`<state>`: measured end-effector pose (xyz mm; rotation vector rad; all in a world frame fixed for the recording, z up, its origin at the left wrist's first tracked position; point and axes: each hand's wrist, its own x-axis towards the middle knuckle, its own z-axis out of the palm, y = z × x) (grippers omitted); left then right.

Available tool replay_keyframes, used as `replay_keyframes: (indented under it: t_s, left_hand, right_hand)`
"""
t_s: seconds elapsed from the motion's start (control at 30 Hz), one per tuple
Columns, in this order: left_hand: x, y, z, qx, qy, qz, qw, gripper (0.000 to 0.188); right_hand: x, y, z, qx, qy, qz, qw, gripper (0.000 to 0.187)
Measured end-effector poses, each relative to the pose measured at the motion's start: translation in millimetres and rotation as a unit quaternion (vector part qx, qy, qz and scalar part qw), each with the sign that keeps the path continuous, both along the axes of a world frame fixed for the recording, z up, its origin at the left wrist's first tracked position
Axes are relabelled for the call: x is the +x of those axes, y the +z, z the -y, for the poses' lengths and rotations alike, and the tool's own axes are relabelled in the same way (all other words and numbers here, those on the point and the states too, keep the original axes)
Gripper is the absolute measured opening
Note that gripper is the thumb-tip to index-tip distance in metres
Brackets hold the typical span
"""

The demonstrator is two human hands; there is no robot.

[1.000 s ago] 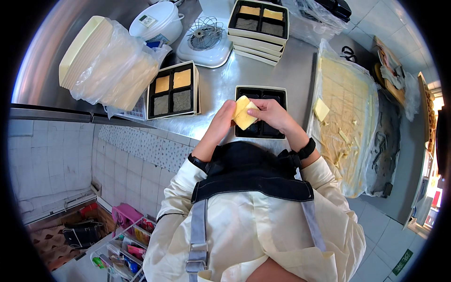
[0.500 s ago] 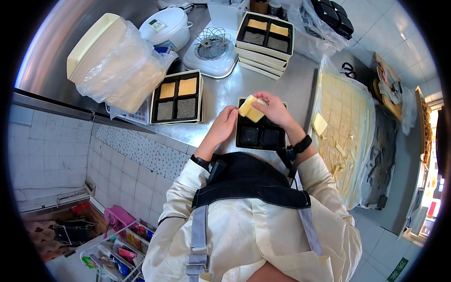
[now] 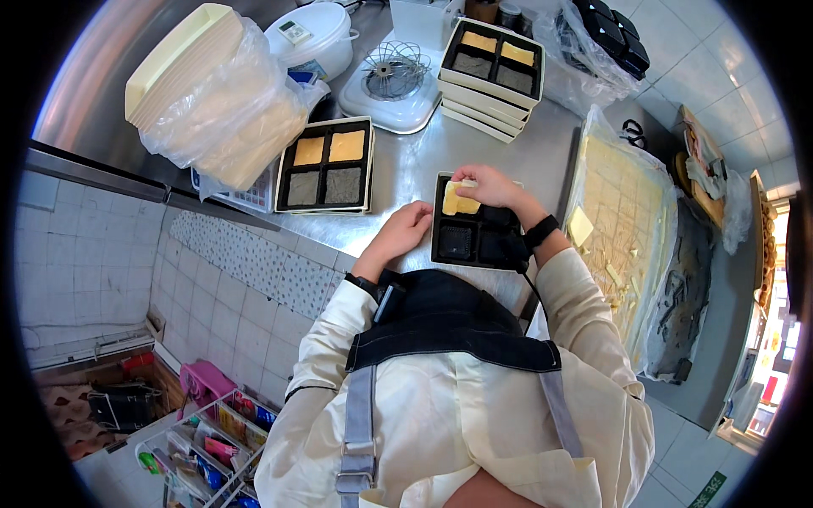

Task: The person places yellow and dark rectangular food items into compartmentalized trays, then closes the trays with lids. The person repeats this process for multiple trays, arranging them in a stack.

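In front of me stands a cream box with a black divided insert [image 3: 457,243]. My right hand [image 3: 491,188] pinches a yellow cake slice [image 3: 460,202] and holds it at the insert's far left compartment. A paler edge of cake shows by the fingertips; the rest is hidden under the hand. My left hand [image 3: 401,232] rests just beside the box's left edge, fingers loosely curved and somewhat apart, with nothing visible in it. To the right lies a sheet of yellow cake [image 3: 622,190] scored into squares, with a loose cut piece [image 3: 580,227] and scraps on it.
A filled four-compartment box [image 3: 330,165] stands left, a stack of such boxes [image 3: 491,72] at the back. Nearby are bagged cream trays [image 3: 229,110], a white tub [image 3: 315,46], a wire whisk [image 3: 396,63] on a white scale [image 3: 389,102], and bagged black inserts [image 3: 605,38].
My right hand has lowered the cake slice to the far left compartment. My left hand has drawn back slightly from the slice, down and left. The view has shifted a little.
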<state>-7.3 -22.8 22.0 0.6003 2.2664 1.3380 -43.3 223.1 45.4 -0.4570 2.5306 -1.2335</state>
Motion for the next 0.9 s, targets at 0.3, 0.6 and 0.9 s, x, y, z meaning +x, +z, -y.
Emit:
replay_keyframes:
  t_s: [0.3,0.6,0.9]
  left_hand:
    - [3.1,21.6,-16.0,-0.028,-0.06,-0.132,0.989,0.044]
    - [7.6,3.7,-22.7,-0.021,-0.034,-0.176,0.984,0.053]
    - [8.1,3.5,-24.3,-0.056,-0.045,-0.286,0.955,0.055]
  right_hand:
    - [8.2,0.0,11.5,0.079,0.037,-0.022,0.996,0.025]
    - [40.0,8.0,26.8,0.116,-0.093,-0.298,0.943,0.03]
    - [44.7,-0.5,17.2,0.168,-0.052,-0.329,0.928,0.028]
